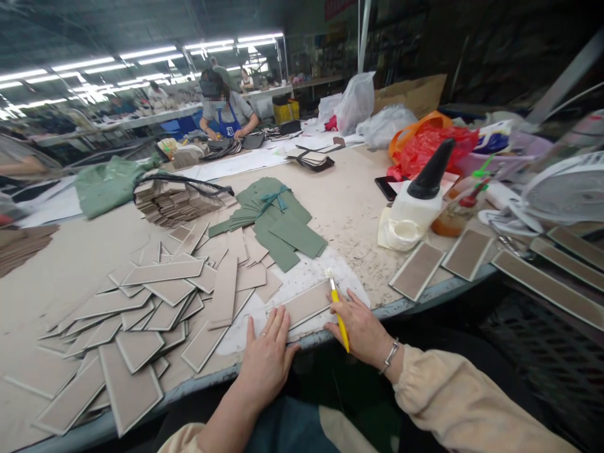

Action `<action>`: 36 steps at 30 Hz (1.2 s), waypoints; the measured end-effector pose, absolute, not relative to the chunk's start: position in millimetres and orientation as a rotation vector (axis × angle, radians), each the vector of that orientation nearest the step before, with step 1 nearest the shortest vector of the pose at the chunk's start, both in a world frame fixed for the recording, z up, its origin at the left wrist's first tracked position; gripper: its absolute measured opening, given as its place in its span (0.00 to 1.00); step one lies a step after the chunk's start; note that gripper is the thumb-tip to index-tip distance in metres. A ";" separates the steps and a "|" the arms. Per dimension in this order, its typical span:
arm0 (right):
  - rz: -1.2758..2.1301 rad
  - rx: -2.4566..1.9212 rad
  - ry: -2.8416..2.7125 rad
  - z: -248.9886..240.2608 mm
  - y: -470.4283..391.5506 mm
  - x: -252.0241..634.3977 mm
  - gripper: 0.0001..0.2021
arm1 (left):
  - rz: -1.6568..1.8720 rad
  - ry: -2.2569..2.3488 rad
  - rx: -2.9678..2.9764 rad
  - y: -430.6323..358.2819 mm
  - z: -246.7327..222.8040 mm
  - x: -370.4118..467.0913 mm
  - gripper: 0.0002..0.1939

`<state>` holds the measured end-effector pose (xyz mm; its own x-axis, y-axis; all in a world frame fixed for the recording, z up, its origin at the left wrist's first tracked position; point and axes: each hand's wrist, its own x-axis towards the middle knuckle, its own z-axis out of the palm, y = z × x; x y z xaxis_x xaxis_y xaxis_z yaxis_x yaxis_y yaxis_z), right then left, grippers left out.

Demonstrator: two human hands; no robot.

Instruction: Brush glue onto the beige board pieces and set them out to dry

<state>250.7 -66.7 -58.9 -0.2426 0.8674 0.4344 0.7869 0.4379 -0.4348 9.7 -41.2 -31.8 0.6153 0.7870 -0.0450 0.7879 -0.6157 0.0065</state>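
- While the left hand (pixel 267 358) is resting palm-down over the near left end of a beige panel (pixel 306 304), its fingers are reaching forward, the little finger spreading apart, and are touching the panel from above without closing round it
- The right hand (pixel 362 328) is gripping a yellow-handled brush (pixel 343 322), its fingers curling closed at the handle
- The brush's pale bristles are pointing away from the person at the panel's right end; whether they are touching it, I cannot tell
- The panel is lying between the hands, on white paper (pixel 350 278) near the table edge
- Green pieces (pixel 295 236) are fanning out just beyond the paper
- Pale-edged pieces (pixel 165 290) are heaping up left of the left hand
- A white bottle with a black nozzle (pixel 415 204) is standing beyond the right hand
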 end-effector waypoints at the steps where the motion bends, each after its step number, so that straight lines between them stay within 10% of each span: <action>1: 0.159 -1.379 -2.074 -60.3 -66.1 251.7 0.10 | -0.023 1.359 2.791 -40.6 -33.0 9.4 0.26; 9: 0.218 -1.336 -1.947 -57.0 -62.8 258.2 0.10 | 0.553 1.629 2.659 -18.4 -38.4 -5.3 0.21; 36: 0.089 -1.660 -1.791 -55.8 -29.0 279.1 0.11 | 0.164 1.696 2.471 1.6 -25.6 -2.1 0.24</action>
